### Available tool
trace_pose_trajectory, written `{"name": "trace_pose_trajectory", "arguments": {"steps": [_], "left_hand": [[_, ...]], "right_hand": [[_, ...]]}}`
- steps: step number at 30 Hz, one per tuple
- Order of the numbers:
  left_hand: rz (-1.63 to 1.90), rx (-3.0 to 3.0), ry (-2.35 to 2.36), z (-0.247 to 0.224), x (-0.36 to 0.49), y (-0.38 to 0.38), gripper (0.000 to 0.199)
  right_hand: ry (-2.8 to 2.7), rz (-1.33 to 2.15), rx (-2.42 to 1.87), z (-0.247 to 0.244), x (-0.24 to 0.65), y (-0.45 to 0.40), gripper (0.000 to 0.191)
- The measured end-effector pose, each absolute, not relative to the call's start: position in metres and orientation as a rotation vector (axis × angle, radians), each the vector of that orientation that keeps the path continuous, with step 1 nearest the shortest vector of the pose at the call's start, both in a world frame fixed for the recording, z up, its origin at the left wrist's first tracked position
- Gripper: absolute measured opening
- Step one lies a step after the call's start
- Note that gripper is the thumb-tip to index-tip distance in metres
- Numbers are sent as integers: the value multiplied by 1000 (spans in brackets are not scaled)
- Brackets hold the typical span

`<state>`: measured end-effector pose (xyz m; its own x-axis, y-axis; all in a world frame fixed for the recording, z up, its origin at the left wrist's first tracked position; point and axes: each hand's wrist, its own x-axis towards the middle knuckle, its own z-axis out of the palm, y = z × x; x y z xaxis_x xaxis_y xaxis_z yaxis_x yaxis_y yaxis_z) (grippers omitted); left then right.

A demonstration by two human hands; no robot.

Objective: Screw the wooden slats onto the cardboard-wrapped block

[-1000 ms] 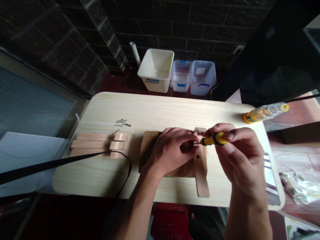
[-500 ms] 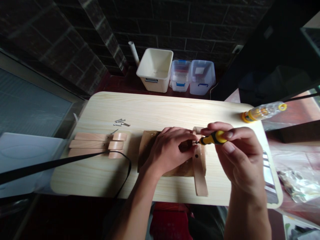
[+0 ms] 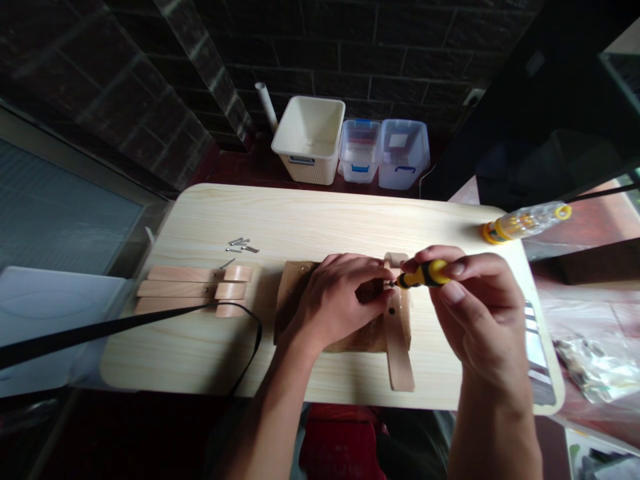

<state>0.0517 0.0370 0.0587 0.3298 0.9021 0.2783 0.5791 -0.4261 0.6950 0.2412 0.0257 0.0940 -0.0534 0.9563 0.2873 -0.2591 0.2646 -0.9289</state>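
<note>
While your right hand [image 3: 483,310] grasps the yellow-and-black screwdriver [image 3: 431,273] by the handle, your left hand [image 3: 333,300] lies over the brown block [image 3: 290,293], thumb and index by the tip; can't tell if they pinch anything. Block sits near the table's [image 3: 325,220] near edge, closer to the right edge than the left. The wooden strip [image 3: 399,360] lies across its right end, lower end reaching past it toward the near edge. Screwdriver looks light, rigid, probably not slippery; take it round the thick handle. Strip looks stiff, light, smooth; hold by its long sides near the lower end. Block likely firm, heavier; steady it flat. Left hand hides the block's middle; tip contact too small to read; strip's upper end partly blocked by fingers; black strap [image 3: 125,323] cuts across the wooden pieces [image 3: 180,273].
</note>
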Motion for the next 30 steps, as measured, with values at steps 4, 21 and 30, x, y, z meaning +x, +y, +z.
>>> {"name": "trace_pose_trajectory", "arguments": {"steps": [4,21,30], "left_hand": [[895,2120,1300,59,51,37,19],[885,2107,1295,61,51,37,17],[856,2121,1283,62,50,36,18]], "right_hand": [[-1230,1158,-779,94,241,25,16],[-1206,1165,-790,94,241,24,16],[-1205,1168,-801,95,241,24,16]]}}
